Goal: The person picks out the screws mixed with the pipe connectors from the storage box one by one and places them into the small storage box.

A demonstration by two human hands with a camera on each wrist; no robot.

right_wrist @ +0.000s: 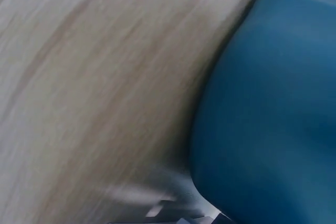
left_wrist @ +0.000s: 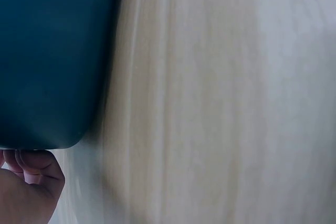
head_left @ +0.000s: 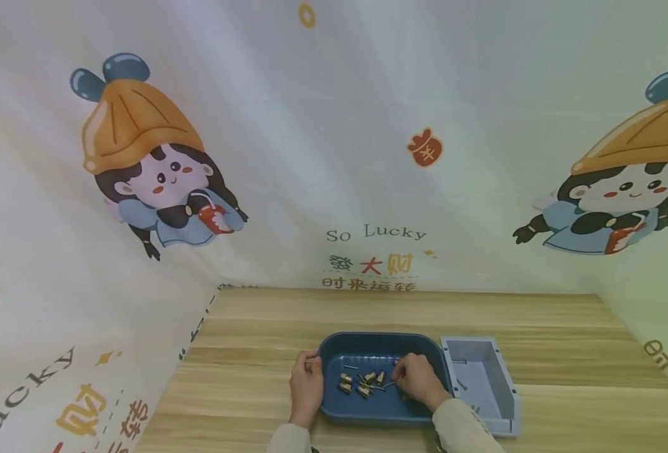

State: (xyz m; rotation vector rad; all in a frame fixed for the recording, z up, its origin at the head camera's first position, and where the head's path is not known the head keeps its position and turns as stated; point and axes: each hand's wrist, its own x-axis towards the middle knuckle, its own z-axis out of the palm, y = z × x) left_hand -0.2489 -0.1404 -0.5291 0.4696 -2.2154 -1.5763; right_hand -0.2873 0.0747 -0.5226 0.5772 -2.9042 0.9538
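Note:
A dark blue plastic tray (head_left: 385, 412) lies on the wooden table. At its left end my left hand (head_left: 307, 387) holds the rim, fingers bent against the wall; the left wrist view shows these curled fingers (left_wrist: 44, 169) beside the tray. My right hand (head_left: 420, 379) reaches over the right side into the tray, fingertips down among small parts. Several brass-coloured fittings (head_left: 363, 391) and thin metal screws (head_left: 351, 367) lie loose on the tray floor. One thin screw shows right by the right fingertips; I cannot tell whether they pinch it.
Close against the tray's right end stands a grey open-topped bin (head_left: 489, 371) with a few screws (head_left: 462, 384) inside. Wooden tabletop (head_left: 243, 352) extends on both sides. A printed cloth (head_left: 356, 176) hangs behind and at the sides.

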